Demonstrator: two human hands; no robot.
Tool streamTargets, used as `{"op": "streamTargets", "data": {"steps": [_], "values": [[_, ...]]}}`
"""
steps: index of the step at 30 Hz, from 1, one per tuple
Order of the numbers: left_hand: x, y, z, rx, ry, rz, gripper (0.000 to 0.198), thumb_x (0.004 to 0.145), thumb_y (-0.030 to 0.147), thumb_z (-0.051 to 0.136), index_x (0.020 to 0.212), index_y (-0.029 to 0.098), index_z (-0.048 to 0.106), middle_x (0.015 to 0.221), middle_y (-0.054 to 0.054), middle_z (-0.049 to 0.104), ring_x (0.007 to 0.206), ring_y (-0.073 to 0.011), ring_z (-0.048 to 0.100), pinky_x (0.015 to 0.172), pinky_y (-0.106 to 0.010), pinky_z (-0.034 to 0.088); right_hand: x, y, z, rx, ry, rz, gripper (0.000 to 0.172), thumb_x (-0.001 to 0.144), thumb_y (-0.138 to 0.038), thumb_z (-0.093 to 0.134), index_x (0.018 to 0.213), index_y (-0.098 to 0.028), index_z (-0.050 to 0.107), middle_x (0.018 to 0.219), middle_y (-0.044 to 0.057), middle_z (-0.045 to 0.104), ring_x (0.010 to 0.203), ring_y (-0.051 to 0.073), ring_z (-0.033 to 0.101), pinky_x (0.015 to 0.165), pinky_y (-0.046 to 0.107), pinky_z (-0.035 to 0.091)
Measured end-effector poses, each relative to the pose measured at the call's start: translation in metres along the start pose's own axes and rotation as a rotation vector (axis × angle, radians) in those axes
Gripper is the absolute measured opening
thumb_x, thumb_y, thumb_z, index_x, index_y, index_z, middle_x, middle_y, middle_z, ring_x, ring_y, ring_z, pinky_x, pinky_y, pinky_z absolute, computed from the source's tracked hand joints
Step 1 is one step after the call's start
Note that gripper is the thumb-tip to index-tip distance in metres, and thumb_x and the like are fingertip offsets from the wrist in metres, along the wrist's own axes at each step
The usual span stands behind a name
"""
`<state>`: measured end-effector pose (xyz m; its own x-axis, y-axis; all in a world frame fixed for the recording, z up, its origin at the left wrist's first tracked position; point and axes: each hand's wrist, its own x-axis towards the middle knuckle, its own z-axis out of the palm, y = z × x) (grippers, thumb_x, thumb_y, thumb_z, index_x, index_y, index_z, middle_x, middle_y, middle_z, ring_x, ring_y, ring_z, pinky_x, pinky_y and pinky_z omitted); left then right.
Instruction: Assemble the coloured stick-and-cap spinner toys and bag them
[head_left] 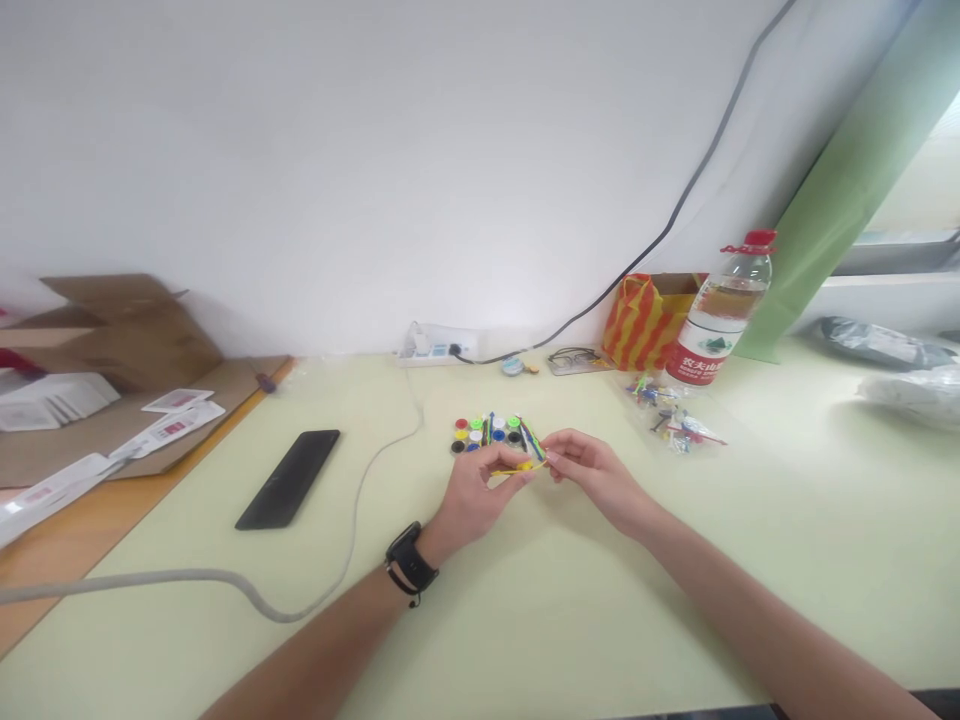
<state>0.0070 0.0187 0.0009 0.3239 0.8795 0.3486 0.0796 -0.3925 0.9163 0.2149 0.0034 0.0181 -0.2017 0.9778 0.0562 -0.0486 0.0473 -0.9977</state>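
Both hands [480,490] [596,478] pinch a yellow piece [527,466] — the capped bottle [703,352] holds clear liquid [729,301].

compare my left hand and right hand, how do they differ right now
The left hand has a black watch at its wrist; the right hand has a bare wrist. The left hand pinches a yellow piece near its thicker part; the right hand is at its thin right end, too small to tell if gripping. Both hands have bent fingers.
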Motion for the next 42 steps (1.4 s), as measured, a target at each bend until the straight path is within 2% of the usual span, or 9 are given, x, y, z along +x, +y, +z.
{"op": "streamTargets", "data": {"steps": [6,12,19,22,26,29,32,34,42], "values": [[-0.002,0.004,0.002,-0.106,-0.029,0.043,0.017,0.084,0.027,0.079,0.095,0.017,0.071,0.105,-0.011,0.074,0.106,-0.0245,0.07,0.098,-0.04,0.057,0.001,0.001,-0.002,0.003,0.013,-0.021,0.038,0.082,-0.053,0.076,0.1,-0.02,0.069,0.091,0.005,0.069,0.078,0.017,0.061,0.077,0.034,0.051],[-0.002,0.012,0.002,-0.211,-0.182,-0.077,0.018,0.092,0.033,0.07,0.096,0.016,0.073,0.108,-0.013,0.073,0.105,-0.0251,0.07,0.1,-0.044,0.056,0.006,0.01,-0.007,-0.006,0.038,-0.017,0.043,0.081,-0.056,0.076,0.102,-0.02,0.068,0.09,0.005,0.07,0.08,0.018,0.064,0.08,0.035,0.053],[0.003,0.009,0.003,-0.249,-0.069,-0.177,0.029,0.082,0.032,0.081,0.106,0.017,0.072,0.102,-0.009,0.074,0.096,-0.0206,0.072,0.094,-0.038,0.06,0.002,0.01,-0.006,-0.345,0.188,-0.247,0.039,0.093,-0.054,0.061,0.119,-0.025,0.062,0.094,0.005,0.064,0.083,0.02,0.062,0.074,0.033,0.052],[0.006,0.01,0.001,-0.245,-0.019,-0.183,0.028,0.079,0.031,0.083,0.101,0.016,0.074,0.099,-0.008,0.074,0.095,-0.0202,0.072,0.093,-0.036,0.06,-0.003,0.006,-0.003,-0.415,0.099,-0.307,0.038,0.099,-0.051,0.051,0.125,-0.026,0.061,0.08,0.002,0.057,0.075,0.019,0.057,0.069,0.032,0.048],[0.008,0.012,-0.002,-0.254,0.006,-0.183,0.027,0.078,0.031,0.084,0.099,0.016,0.075,0.097,-0.008,0.075,0.093,-0.0197,0.072,0.094,-0.036,0.06,-0.007,0.005,0.001,-0.325,0.063,-0.307,0.048,0.099,-0.05,0.051,0.141,-0.028,0.049,0.092,0.003,0.058,0.071,0.017,0.053,0.068,0.031,0.047],[0.008,0.011,-0.002,-0.262,0.013,-0.191,0.028,0.077,0.032,0.084,0.098,0.016,0.075,0.096,-0.008,0.075,0.092,-0.02,0.072,0.093,-0.036,0.06,-0.006,0.004,0.001,-0.268,0.019,-0.224,0.036,0.1,-0.052,0.047,0.097,-0.022,0.067,0.08,0.002,0.057,0.061,0.014,0.047,0.061,0.03,0.043],[0.008,0.009,-0.002,-0.267,0.013,-0.187,0.028,0.078,0.032,0.084,0.098,0.016,0.075,0.096,-0.008,0.075,0.092,-0.0197,0.072,0.092,-0.036,0.06,-0.006,0.001,-0.002,-0.221,-0.134,-0.122,0.063,0.102,-0.053,0.04,0.048,-0.021,0.039,0.05,-0.002,0.034,0.051,0.013,0.033,0.054,0.031,0.034],[0.008,0.008,-0.002,-0.271,0.013,-0.185,0.028,0.078,0.032,0.084,0.099,0.016,0.074,0.096,-0.008,0.075,0.092,-0.0194,0.071,0.092,-0.036,0.06,-0.007,-0.003,-0.002,-0.192,-0.14,-0.107,0.064,0.101,-0.054,0.041,0.047,-0.022,0.032,0.05,-0.002,0.03,0.051,0.012,0.03,0.053,0.031,0.029],[0.007,0.007,-0.002,-0.331,0.035,-0.224,0.03,0.077,0.033,0.085,0.1,0.016,0.074,0.094,-0.007,0.075,0.089,-0.0198,0.072,0.09,-0.037,0.059,-0.005,-0.003,0.0,-0.198,-0.024,-0.106,0.041,0.095,-0.055,0.058,0.075,-0.019,0.054,0.062,-0.004,0.045,0.055,0.011,0.036,0.052,0.026,0.03]]}}
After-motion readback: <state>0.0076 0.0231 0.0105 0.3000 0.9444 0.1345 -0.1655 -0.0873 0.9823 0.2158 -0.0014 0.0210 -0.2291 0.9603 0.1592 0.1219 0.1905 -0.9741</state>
